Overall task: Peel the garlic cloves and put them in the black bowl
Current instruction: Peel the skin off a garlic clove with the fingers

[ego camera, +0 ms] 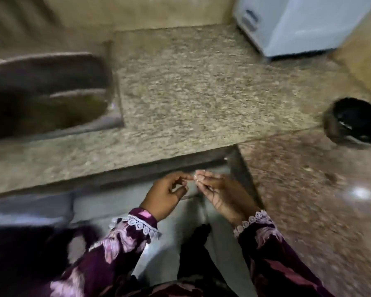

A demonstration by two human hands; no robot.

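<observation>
Dark maroon sleeves (120, 243), pink floral print, white lace cuffs (137, 224)

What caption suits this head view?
Both hands pinch a garlic clove; black bowl at right.

Worktop (191, 86) spans the upper middle. Sink (47, 93) is set into it at far left. Appliance (304, 24) stands on it at back right. Bowl (356, 121) sits at far right, well apart from the sink, near the worktop's right edge. Left hand (167, 194) & right hand (219, 189) meet in front of the worktop's front edge, fingertips touching, w/ a garlic clove (196, 179) between them, above the lap.
</observation>
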